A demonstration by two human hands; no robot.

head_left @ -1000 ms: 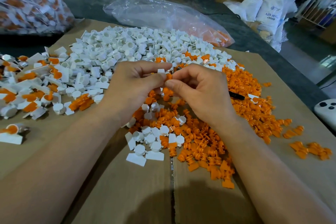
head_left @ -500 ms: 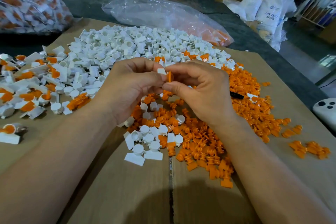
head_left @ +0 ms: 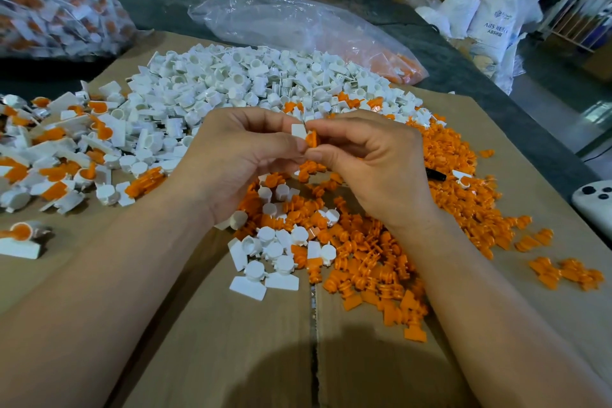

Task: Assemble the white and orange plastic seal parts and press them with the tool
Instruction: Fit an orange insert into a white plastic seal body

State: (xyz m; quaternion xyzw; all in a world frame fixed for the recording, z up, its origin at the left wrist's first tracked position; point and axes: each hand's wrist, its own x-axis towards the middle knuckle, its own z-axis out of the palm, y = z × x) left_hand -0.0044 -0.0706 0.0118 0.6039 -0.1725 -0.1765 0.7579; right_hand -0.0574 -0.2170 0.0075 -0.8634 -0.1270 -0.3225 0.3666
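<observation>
1. Barely any change over the last second: left hand (head_left: 231,159) and right hand (head_left: 374,162) stay fingertip to fingertip above the middle of the cardboard sheet (head_left: 231,358).
2. Left fingers pinch the white seal part (head_left: 297,130), and right thumb and forefinger pinch the orange seal part (head_left: 311,139). The parts touch.
3. The orange part shows a bit more between the fingertips than before. It is probably being lined up and is not seated yet.
4. A black stick (head_left: 436,174), likely the tool, lies untouched on the orange pile (head_left: 463,202) toward the sheet's right edge, so pressing is still to do.
</observation>
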